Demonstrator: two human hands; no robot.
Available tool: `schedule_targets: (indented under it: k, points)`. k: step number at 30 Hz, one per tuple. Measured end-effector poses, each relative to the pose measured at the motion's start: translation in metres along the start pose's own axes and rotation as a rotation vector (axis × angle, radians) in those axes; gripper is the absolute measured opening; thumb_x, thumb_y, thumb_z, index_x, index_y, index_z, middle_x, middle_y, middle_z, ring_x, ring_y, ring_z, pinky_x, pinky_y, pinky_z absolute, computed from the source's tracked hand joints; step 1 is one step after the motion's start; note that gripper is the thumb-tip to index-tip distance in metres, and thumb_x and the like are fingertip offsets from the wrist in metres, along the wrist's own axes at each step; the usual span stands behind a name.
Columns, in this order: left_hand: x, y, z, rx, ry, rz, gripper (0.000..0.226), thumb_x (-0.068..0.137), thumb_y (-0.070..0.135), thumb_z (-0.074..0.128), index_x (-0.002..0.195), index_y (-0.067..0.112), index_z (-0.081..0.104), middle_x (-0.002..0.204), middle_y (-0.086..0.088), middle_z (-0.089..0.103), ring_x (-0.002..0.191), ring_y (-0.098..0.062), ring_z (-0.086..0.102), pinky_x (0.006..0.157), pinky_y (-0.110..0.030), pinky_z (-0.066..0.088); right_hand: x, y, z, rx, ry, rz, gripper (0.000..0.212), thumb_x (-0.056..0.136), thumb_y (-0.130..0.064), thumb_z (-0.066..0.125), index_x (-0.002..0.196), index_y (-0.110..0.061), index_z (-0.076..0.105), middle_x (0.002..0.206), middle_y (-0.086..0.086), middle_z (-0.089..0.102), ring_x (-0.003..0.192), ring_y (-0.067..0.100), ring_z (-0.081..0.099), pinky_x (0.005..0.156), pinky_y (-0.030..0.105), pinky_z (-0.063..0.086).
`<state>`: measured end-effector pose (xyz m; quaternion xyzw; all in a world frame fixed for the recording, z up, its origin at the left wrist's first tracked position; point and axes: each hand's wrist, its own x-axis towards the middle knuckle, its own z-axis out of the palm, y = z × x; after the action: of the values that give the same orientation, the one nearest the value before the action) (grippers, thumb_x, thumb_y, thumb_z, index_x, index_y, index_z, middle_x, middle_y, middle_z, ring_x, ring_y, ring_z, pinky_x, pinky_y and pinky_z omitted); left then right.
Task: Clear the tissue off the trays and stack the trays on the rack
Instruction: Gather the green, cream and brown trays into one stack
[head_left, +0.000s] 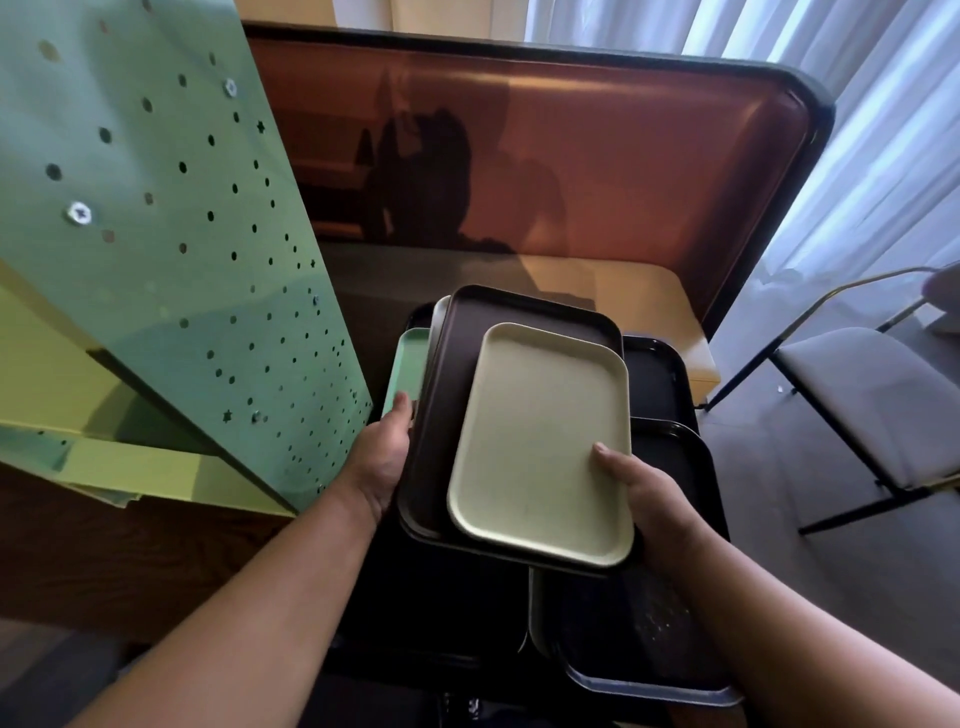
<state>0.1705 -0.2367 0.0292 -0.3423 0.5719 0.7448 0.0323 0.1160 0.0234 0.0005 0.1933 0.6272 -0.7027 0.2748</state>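
You hold the tray pile, no tissue visible.
Left hand (382, 457) and right hand (641, 491) grip brown tray (457, 374) carrying cream tray (540, 441) above more dark trays (660, 374); stacking seems unfinished.

The cream tray (540, 441) under my right thumb (610, 456) looks like smooth, matt plastic. The dark brown tray (457, 364) beneath it has a soft sheen. The black trays (660, 374) at the right are glossier. The green perforated panel (171, 208) is painted metal with bare steel bolts. The chair seat (878, 400) is grey cloth on a thin metal frame.
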Motion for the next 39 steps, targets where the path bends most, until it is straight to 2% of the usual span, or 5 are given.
schedule_targets:
  k: [6,13,20,23,39]
  points:
    - [0.002,0.011,-0.01,0.015,-0.361,0.007,0.048,0.092,0.015,0.064,0.139,0.01,0.052,0.122,-0.02,0.071,0.11,-0.038,0.07,0.099,-0.048,0.054,0.001,0.006,0.001,-0.038,0.052,-0.006,0.04,0.096,-0.026,0.067,0.124,0.002,0.066,0.114,0.021,0.076,0.108,0.04,0.072,0.1,0.053,0.055]
    - [0.006,0.019,-0.018,-0.114,-0.553,0.003,0.056,0.08,0.004,0.061,0.135,0.012,0.056,0.119,-0.019,0.072,0.098,-0.032,0.073,0.078,-0.038,0.062,-0.005,0.0,0.0,0.084,-0.057,-0.03,0.12,0.032,-0.046,0.099,0.133,0.005,0.06,0.128,0.032,0.067,0.12,0.051,0.062,0.107,0.063,0.046]
    - [0.011,0.02,-0.009,-0.111,-0.567,0.022,0.061,0.079,0.007,0.062,0.139,0.016,0.055,0.128,-0.022,0.067,0.105,-0.037,0.069,0.088,-0.043,0.059,-0.013,-0.014,-0.001,0.17,-0.138,0.009,0.062,0.076,-0.019,0.072,0.134,0.0,0.06,0.121,0.028,0.071,0.093,0.041,0.073,0.074,0.049,0.064]
    - [0.018,0.015,-0.008,-0.15,-0.521,-0.019,0.056,0.086,0.015,0.062,0.141,0.011,0.053,0.123,-0.019,0.07,0.104,-0.034,0.07,0.093,-0.044,0.056,-0.012,-0.021,0.002,0.1,-0.037,-0.013,0.047,0.09,-0.023,0.065,0.132,-0.002,0.061,0.118,0.024,0.074,0.106,0.045,0.071,0.09,0.054,0.059]
    - [0.042,0.001,-0.006,0.038,-0.323,-0.062,0.059,0.098,0.058,0.043,0.116,0.01,0.072,0.113,-0.021,0.073,0.108,-0.037,0.068,0.097,-0.048,0.053,-0.012,-0.027,-0.005,0.106,-0.019,0.131,0.044,0.07,-0.014,0.063,0.109,0.004,0.071,0.094,0.025,0.076,0.079,0.041,0.07,0.082,0.048,0.056]
